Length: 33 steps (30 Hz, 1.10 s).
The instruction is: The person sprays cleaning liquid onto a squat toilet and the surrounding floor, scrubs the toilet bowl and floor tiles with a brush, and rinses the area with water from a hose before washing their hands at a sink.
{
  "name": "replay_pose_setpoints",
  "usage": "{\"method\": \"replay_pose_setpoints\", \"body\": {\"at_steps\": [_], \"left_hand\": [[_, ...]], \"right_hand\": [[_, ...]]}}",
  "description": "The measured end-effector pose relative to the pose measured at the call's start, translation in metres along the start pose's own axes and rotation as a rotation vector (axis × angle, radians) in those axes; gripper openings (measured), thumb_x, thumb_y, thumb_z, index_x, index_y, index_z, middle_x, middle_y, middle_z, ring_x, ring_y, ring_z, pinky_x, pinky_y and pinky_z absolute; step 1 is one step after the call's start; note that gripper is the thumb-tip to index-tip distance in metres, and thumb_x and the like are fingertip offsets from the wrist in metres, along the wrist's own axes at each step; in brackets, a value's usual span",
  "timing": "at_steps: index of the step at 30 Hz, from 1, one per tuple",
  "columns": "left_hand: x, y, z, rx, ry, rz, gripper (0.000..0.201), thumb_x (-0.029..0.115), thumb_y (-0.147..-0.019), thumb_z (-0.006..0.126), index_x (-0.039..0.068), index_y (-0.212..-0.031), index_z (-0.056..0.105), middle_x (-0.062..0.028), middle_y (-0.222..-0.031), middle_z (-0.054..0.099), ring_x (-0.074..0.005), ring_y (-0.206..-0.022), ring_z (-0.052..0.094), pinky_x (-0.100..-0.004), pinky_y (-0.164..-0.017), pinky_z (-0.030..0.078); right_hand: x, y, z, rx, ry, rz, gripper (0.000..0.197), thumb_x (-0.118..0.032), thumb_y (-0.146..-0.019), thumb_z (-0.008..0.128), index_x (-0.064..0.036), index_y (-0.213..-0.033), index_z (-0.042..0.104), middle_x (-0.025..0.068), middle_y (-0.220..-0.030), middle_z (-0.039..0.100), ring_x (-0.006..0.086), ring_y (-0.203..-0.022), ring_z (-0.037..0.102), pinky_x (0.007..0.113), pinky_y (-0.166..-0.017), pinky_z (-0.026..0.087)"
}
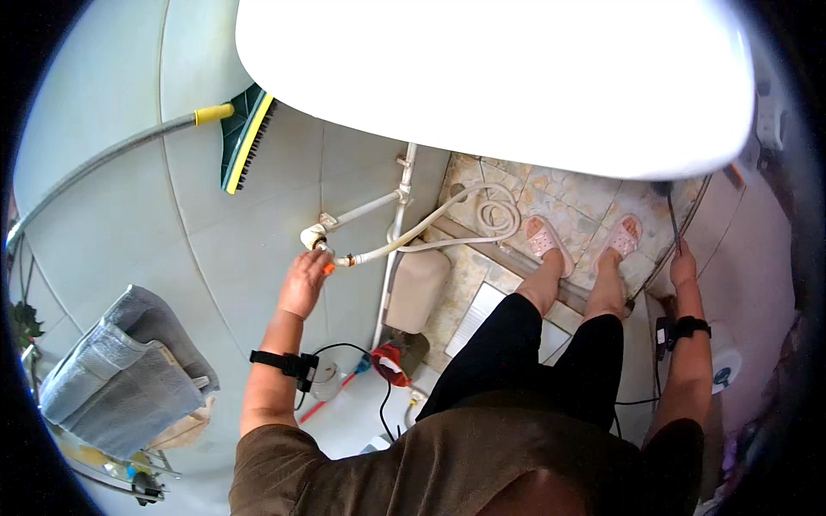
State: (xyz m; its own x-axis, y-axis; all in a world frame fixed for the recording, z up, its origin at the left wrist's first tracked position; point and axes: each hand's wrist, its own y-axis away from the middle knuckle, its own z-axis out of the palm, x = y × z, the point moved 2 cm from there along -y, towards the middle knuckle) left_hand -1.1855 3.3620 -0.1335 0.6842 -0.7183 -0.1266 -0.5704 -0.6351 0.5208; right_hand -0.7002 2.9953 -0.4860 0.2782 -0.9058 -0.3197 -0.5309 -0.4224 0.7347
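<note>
My left hand [303, 282] is closed on a water tap [320, 245] on the tiled wall at the left. A small orange part shows at its fingertips. From the tap a pale hose [387, 249] runs off and coils on the floor. Over at the right, my right hand [683, 265] grips a thin dark handle [673, 215], whose upper end meets a dark piece by the edge of a large white surface. What sits at that end is mostly hidden.
The white surface [499, 77] fills the top. A green-and-yellow brush [245, 142] with a long pole leans at the left wall. Grey towels [129, 370] hang at lower left. A beige bin [417, 291] and a red container [391, 365] stand near my left.
</note>
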Motion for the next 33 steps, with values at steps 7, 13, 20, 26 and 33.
{"method": "replay_pose_setpoints", "body": {"at_steps": [7, 13, 20, 26, 33], "left_hand": [[0.020, 0.029, 0.048, 0.917, 0.330, -0.759, 0.026, 0.011, -0.074, 0.045, -0.001, -0.097, 0.044, -0.0121, -0.086, 0.049, -0.0224, -0.083, 0.045, -0.0305, -0.077, 0.034], [0.012, 0.022, 0.278, -0.161, 0.975, -1.077, 0.029, 0.014, -0.071, 0.051, 0.003, -0.096, 0.043, -0.0101, -0.092, 0.048, -0.0209, -0.085, 0.044, -0.0289, -0.071, 0.038], [-0.072, -0.023, 0.430, -0.430, 0.539, -0.882, 0.045, 0.028, -0.075, 0.043, -0.001, -0.108, 0.034, -0.0230, -0.098, 0.045, -0.0357, -0.094, 0.040, -0.0362, -0.080, 0.032], [-0.077, -0.031, 0.431, 0.033, 0.998, -1.433, 0.052, 0.025, -0.069, 0.053, -0.003, -0.108, 0.033, -0.0225, -0.095, 0.047, -0.0290, -0.089, 0.046, -0.0321, -0.075, 0.036], [-0.058, -0.034, 0.423, 0.187, 0.851, -1.527, 0.043, 0.018, -0.067, 0.056, -0.010, -0.093, 0.038, -0.0218, -0.085, 0.050, -0.0289, -0.077, 0.050, -0.0312, -0.068, 0.040]], "right_hand": [[-0.046, 0.016, -0.027, -0.068, 0.229, -0.002, 0.035, -0.008, -0.078, 0.032, -0.0026, -0.112, 0.034, 0.0202, -0.103, 0.044, 0.0302, -0.093, 0.044, 0.033, -0.077, 0.036], [0.096, -0.034, -0.021, -0.054, 0.757, -0.273, 0.033, -0.005, -0.078, 0.032, -0.0003, -0.110, 0.037, 0.0144, -0.110, 0.040, 0.0236, -0.099, 0.038, 0.028, -0.085, 0.028], [-0.002, -0.032, -0.004, 0.063, 0.474, -0.321, 0.033, -0.004, -0.077, 0.035, -0.0030, -0.109, 0.038, 0.0151, -0.103, 0.046, 0.0217, -0.094, 0.044, 0.024, -0.080, 0.033], [-0.132, -0.009, 0.049, -0.269, 0.473, -0.237, 0.040, -0.012, -0.078, 0.029, -0.0159, -0.118, 0.026, 0.0205, -0.096, 0.047, 0.0320, -0.085, 0.048, 0.035, -0.072, 0.038], [-0.215, -0.030, 0.147, -0.463, 0.948, -0.304, 0.051, -0.007, -0.071, 0.036, -0.0166, -0.120, 0.023, 0.0187, -0.099, 0.045, 0.0304, -0.086, 0.047, 0.034, -0.073, 0.039]]}}
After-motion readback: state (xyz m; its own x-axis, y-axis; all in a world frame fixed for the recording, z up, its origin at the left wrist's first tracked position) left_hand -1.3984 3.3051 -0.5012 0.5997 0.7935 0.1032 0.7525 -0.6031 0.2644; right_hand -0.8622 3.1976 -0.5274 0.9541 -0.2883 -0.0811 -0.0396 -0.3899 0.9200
